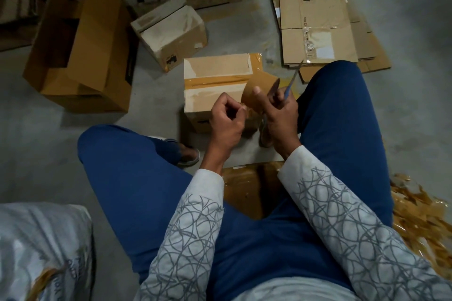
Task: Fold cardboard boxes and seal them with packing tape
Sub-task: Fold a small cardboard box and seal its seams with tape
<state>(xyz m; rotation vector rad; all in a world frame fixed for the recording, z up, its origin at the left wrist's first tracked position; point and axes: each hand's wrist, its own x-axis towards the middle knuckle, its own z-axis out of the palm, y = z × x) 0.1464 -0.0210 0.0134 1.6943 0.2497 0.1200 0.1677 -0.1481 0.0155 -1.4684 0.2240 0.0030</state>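
A small cardboard box stands on the floor between my knees, with brown tape across its top seam. Just above its near right corner my right hand grips a roll of brown packing tape together with a blue-handled cutter that sticks up and away. My left hand pinches the loose end of the tape beside the roll, fingers curled.
A large open box lies at the left and a smaller closed box behind it. Flattened cartons are stacked at the right. Crumpled tape scraps litter the floor at the lower right. A grey sack sits lower left.
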